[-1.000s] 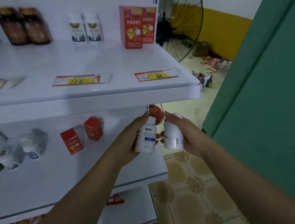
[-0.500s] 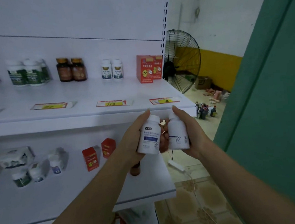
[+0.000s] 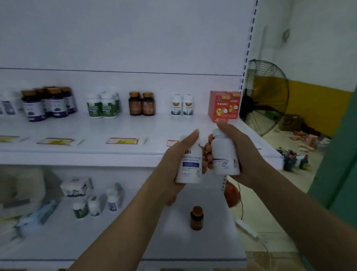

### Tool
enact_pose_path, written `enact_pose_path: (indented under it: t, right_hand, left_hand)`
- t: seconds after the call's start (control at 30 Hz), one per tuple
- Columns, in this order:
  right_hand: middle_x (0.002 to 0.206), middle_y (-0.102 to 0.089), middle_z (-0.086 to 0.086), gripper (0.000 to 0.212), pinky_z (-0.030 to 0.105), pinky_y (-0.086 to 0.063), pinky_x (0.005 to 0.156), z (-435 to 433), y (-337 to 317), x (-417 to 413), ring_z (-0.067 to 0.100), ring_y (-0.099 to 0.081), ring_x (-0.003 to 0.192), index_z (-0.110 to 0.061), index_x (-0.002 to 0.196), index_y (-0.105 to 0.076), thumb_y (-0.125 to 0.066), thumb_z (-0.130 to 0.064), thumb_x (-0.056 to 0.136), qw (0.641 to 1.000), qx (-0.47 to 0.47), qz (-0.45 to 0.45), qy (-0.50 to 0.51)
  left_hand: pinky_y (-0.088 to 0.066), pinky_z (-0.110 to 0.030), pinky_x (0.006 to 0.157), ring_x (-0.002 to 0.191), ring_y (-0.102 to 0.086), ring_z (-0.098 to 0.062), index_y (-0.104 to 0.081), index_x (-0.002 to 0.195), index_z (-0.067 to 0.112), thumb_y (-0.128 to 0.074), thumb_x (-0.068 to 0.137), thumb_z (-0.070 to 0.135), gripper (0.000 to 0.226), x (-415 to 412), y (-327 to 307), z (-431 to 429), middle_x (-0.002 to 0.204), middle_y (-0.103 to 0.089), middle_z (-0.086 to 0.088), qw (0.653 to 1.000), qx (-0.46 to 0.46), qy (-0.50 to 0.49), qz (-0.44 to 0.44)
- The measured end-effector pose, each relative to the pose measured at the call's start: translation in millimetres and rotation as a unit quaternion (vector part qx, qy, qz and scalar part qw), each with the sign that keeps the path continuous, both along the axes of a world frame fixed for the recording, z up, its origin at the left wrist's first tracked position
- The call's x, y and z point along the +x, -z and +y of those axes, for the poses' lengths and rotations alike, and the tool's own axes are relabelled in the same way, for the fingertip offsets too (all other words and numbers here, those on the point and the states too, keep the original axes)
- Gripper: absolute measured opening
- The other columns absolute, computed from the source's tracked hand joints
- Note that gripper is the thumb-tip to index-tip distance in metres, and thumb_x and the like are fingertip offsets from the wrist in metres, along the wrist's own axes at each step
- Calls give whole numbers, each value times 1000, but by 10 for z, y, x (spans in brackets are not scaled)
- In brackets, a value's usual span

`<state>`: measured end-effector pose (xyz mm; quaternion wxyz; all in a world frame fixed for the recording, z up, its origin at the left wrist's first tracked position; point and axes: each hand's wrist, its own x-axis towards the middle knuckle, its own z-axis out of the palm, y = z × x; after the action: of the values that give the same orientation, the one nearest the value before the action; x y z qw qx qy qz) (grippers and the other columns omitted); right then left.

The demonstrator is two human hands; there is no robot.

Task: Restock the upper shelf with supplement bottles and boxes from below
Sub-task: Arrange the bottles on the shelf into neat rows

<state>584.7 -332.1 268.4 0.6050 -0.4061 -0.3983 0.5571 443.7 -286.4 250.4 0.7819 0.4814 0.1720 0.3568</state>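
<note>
1. Gripped in the left hand [image 3: 174,164]: white bottle with blue label [image 3: 190,167], roughly upright, fingers curled round the body, thumb up by the cap.
2. Gripped in the right hand [image 3: 245,150]: second white bottle [image 3: 224,156], plainer side facing out, thumb over the cap. Just beside the first bottle, with the right fingers between the two.
3. Both held in front of the front edge of the upper shelf [image 3: 161,126], towards its right end. Neither set down on it yet.
4. Judged step: carry-up stage of the restock, with placing pending.
5. Already on the upper shelf: red boxes [image 3: 224,105] at far right, pair of white bottles [image 3: 182,105] just left of them, two amber bottles [image 3: 141,104] further left.
6. Next move, as a judgement: lift over the shelf edge, reach in, stand both upright on the bare strip near the white pair. Label match not confirmable, print too blurred.
7. Left on the lower shelf [image 3: 140,235]: small amber bottle [image 3: 196,218] near the front. Probably more to move.
</note>
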Motion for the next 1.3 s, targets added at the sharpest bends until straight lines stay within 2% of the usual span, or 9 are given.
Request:
enact_pose_path:
  t: [0.07, 0.27, 0.4, 0.5, 0.63, 0.77, 0.97, 1.1, 1.3]
  right_hand:
    - [56, -60, 4, 35, 23, -48, 48, 178, -78, -222, 16, -55, 44, -13, 62, -60, -57, -46, 72, 999, 7, -3, -51]
    - [58, -56, 7, 36, 23, -47, 47, 621, -169, -1225, 18, -52, 44, -10, 67, -56, -55, -45, 75, 985, 15, 23, -169]
    - [58, -59, 6, 34, 22, -46, 50, 741, -181, -2054, 17, -54, 45, -14, 58, -62, -62, -46, 68, 971, 8, 20, -238]
    - [61, -58, 6, 32, 23, -47, 50, 756, -187, -2724, 17, -53, 47, -14, 61, -60, -64, -45, 67, 954, 12, 2, -300]
    - [61, -59, 7, 33, 23, -50, 48, 771, -246, -3693, 18, -55, 45, -13, 65, -57, -63, -46, 67, 939, 49, -8, -340]
    - [61, -60, 6, 36, 26, -48, 51, 820, -327, -4702, 19, -56, 46, -14, 64, -59, -65, -49, 67, 929, 73, -24, -361]
    - [64, -63, 5, 38, 28, -49, 56, 1005, -351, -5924, 18, -59, 49, -16, 69, -59, -67, -53, 66, 918, 74, -55, -385]
    - [65, -64, 5, 36, 28, -50, 55, 1295, -337, -6555, 18, -60, 50, -17, 67, -61, -62, -51, 79, 918, 76, -73, -382]
    - [66, -64, 6, 37, 29, -51, 58, 2020, -261, -7226, 18, -60, 52, -16, 71, -62, -66, -53, 73, 921, 96, -79, -368]
  left_hand:
    - [-49, -19, 46, 43, -57, -12, -57, 75, 11, -64, 72, 35, 24, -269, -99, 34, 55, -62, -2, 999, 11, -52, 12]
    - [-50, -22, 50, 49, -57, -15, -49, 85, 8, -62, 75, 31, 28, -1329, -318, 57, 66, -60, -7, 987, 7, -154, -39]
    - [-52, -22, 51, 53, -58, -16, -56, 82, 8, -60, 79, 33, 25, -2176, -395, -69, 71, -60, -8, 972, 12, -234, -19]
    - [-52, -24, 56, 60, -58, -16, -61, 82, 11, -64, 73, 39, 29, -2928, -405, -175, 75, -60, -6, 955, 14, -296, -18]
    - [-49, -24, 55, 59, -57, -14, -62, 83, 11, -64, 71, 41, 31, -3889, -394, -351, 71, -59, -3, 929, 34, -368, 13]
    - [-48, -23, 58, 60, -58, -12, -63, 87, 13, -63, 72, 44, 34, -4821, -435, -507, 71, -62, -1, 911, 65, -404, 44]
    - [-48, -25, 63, 61, -60, -10, -64, 87, 18, -52, 89, 44, 29, -6024, -508, -415, 69, -65, 2, 884, 80, -450, 93]
    - [-48, -24, 62, 61, -61, -9, -63, 91, 18, -50, 90, 45, 30, -6602, -440, -121, 71, -64, 3, 884, 77, -452, 90]
    - [-51, -22, 60, 63, -61, -9, -62, 97, 16, -49, 92, 38, 26, -7211, -356, 669, 74, -64, 2, 898, 106, -416, 93]
